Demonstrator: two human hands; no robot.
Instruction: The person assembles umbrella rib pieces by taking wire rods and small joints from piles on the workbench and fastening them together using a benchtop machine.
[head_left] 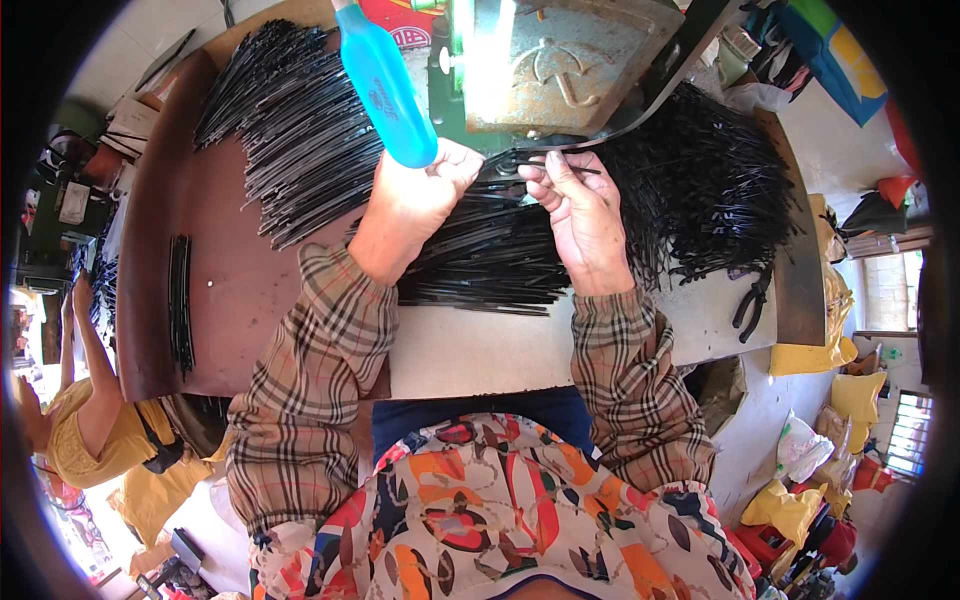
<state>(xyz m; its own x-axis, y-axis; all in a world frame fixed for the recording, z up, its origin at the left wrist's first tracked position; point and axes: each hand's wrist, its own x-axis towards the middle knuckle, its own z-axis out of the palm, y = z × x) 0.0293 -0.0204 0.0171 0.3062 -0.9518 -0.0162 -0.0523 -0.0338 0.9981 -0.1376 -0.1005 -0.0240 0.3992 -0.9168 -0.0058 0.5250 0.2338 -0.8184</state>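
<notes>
A thin black strip point(592, 171) is pinched between the thumb and fingers of the right hand point(585, 215), at twelve to one o'clock, just below the machine point(565, 70). The left hand point(420, 195) is curled at eleven to twelve; whether anything is gripped by it cannot be told. The strip is probably best held lightly, kept straight and lined up, with fingertips kept clear of the metal parts. The machine's cover is boxy, worn and rust-stained. Slim, glossy strips are laid nearly parallel in the left pile point(310, 140) at ten to eleven; at two, the right pile point(720, 190) is more tangled. Dark-handled pliers point(752, 305) are seen at three.
</notes>
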